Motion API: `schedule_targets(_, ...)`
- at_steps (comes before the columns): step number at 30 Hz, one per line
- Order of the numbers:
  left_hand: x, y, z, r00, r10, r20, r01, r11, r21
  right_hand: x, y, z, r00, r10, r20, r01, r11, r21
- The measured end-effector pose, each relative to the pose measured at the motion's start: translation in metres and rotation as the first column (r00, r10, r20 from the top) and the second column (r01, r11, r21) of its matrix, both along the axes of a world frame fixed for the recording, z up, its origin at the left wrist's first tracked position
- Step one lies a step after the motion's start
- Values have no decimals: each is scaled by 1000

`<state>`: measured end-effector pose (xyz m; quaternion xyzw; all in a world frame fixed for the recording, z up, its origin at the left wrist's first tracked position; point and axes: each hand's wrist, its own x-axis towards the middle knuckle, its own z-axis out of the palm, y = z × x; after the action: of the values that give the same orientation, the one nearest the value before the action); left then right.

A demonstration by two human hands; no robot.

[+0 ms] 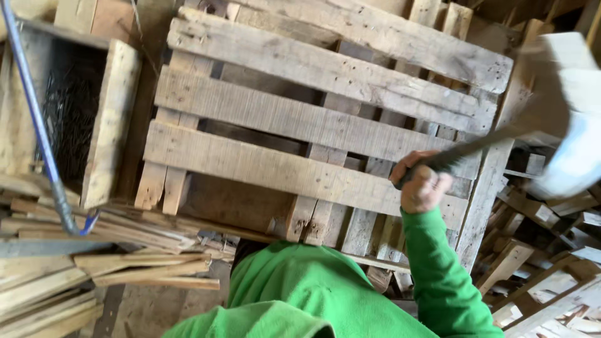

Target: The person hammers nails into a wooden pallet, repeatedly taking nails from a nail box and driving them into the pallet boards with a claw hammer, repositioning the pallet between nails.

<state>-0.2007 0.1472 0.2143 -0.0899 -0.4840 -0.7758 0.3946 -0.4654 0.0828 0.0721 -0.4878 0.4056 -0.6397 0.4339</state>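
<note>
The right hand (422, 184) has a tight grip on the dark handle of a hammer (476, 147). The handle sticks out to the right and up, in front of the right edge of a wooden pallet (300, 119). The hammer's far end is too blurry to make out. The arm wears a green sleeve (438, 269). The left hand is not in the picture. A blue bar (37, 125) leans by a box of nails (69, 106) on the left. Thin wood strips (94, 263) lie below it.
</note>
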Motion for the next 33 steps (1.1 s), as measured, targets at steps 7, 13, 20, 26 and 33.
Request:
schedule_targets(7,28,16,-1,992,119,-33,-123,983,-140,-17,26,-37,926,261,-271,38,651,758)
schedule_targets(13,56,44,-31,477,729,492,-733,638,-235,7,92,-43,938,262,-227,-64,774,630)
schedule_targets(20,58,-62,-183,-488,763,424,-232,355,-906,41,112,-39,964,175,-201,88,503,860)
schedule_targets(26,64,-99,-254,-280,900,335,-255,267,-929,68,140,-12,980,-39,-193,123,888,442)
schedule_targets(33,64,-96,-282,-247,901,356,-320,271,-908,102,133,-76,828,-41,-558,442,661,607)
